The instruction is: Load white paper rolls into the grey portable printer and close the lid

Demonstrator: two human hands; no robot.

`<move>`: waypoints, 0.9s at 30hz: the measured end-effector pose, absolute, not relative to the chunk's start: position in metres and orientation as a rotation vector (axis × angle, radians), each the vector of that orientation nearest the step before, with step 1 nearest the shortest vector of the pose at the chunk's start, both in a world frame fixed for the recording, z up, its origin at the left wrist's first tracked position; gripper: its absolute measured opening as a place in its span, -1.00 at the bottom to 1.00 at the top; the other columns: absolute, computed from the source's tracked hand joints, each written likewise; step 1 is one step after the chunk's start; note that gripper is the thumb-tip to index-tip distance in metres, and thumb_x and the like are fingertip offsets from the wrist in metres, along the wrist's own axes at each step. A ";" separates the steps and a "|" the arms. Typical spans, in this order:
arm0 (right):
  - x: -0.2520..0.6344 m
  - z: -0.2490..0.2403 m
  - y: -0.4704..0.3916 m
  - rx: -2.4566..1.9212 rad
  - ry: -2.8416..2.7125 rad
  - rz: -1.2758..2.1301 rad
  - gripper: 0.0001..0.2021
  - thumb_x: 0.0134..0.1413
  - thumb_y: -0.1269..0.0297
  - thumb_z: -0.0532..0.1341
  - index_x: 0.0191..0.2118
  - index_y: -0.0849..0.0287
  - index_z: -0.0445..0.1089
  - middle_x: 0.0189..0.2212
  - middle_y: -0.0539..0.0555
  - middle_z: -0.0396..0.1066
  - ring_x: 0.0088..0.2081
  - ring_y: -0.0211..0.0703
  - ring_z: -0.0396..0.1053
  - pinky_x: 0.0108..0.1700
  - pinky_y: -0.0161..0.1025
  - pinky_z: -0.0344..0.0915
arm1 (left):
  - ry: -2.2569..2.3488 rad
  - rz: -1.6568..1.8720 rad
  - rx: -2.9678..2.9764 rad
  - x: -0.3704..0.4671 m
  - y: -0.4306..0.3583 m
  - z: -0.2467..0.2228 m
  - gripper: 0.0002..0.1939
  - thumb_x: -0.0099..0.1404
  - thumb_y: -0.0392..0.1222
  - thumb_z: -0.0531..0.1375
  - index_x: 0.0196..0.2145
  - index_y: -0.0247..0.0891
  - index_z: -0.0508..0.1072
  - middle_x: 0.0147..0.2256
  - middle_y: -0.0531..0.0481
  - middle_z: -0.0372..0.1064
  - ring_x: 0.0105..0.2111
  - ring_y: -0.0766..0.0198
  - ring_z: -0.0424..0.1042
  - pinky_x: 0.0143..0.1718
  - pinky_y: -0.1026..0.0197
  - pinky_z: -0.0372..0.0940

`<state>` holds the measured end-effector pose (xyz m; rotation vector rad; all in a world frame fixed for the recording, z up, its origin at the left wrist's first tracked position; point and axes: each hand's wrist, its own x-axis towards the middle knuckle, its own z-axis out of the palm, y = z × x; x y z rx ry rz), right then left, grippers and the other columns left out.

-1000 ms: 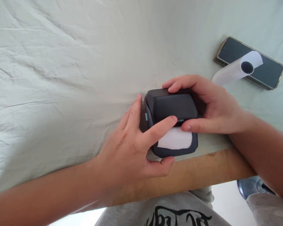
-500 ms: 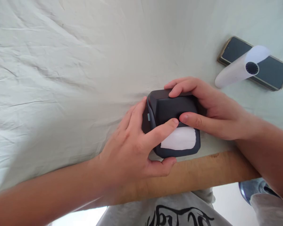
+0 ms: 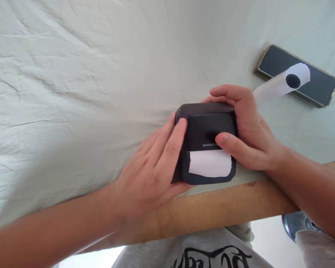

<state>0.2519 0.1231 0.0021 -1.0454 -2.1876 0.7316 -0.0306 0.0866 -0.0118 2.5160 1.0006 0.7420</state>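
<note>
A black boxy device [image 3: 209, 128] with "NIIMBOT" lettering rests on the pale cloth near the table's front edge. White paper [image 3: 210, 163] lies across its lower front. My left hand [image 3: 153, 167] wraps the device's left side, with one finger on the top left corner and the thumb low by its front edge. On the opposite side my right hand [image 3: 248, 130] grips it, the thumb over the top face beside the lettering and the fingers around the back right corner.
A phone [image 3: 321, 80] in a case lies at the upper right. A rolled white paper tube [image 3: 276, 87] leans over it. Wood [image 3: 226, 204] shows along the table's front edge, below the pale cloth [image 3: 100, 74]. A shoe is visible beneath at the lower right.
My left fingers have moved from the middle of the device to its left edge, uncovering the lettering. The gap at the device's left side has closed. My right hand has shifted slightly.
</note>
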 end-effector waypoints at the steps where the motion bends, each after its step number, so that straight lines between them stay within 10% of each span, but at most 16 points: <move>1: 0.251 0.002 0.124 -1.064 -2.172 0.709 -0.42 0.53 -0.11 0.19 0.48 -0.06 0.13 0.22 0.15 0.54 0.12 -0.02 0.59 0.00 -0.09 0.59 | 1.012 0.727 2.506 -0.030 0.087 -0.012 0.01 0.66 0.22 0.23 0.71 -0.25 -0.21 0.55 -0.49 0.27 0.50 -0.25 0.42 0.42 -0.20 0.52; 6: 0.246 0.005 0.123 -1.140 -2.134 0.558 -0.58 0.56 -0.02 0.15 0.34 0.03 0.29 0.19 0.16 0.56 0.15 0.03 0.59 0.18 0.02 0.57 | 1.049 0.647 2.489 -0.031 0.087 -0.012 0.04 0.66 0.31 0.18 0.74 -0.20 -0.25 0.55 -0.46 0.27 0.47 -0.29 0.46 0.41 -0.26 0.53; 13: 0.252 0.007 0.124 -1.208 -2.141 0.598 -0.58 0.56 -0.07 0.16 0.30 0.05 0.33 0.05 0.10 0.62 -0.13 -0.09 0.58 -0.13 -0.09 0.55 | 1.054 0.682 2.588 -0.033 0.087 -0.009 0.03 0.63 0.28 0.26 0.72 -0.27 -0.11 0.47 -0.48 0.39 0.36 -0.29 0.58 0.31 -0.23 0.60; 27: 0.255 0.013 0.127 -1.308 -2.085 0.831 -0.39 0.43 -0.29 0.23 0.34 0.01 0.33 0.19 0.18 0.64 0.08 0.12 0.67 -0.01 0.04 0.63 | 1.064 0.641 2.548 -0.032 0.093 -0.004 -0.06 0.60 0.20 0.32 0.68 -0.16 0.02 0.42 -0.36 0.49 0.40 -0.29 0.55 0.33 -0.32 0.60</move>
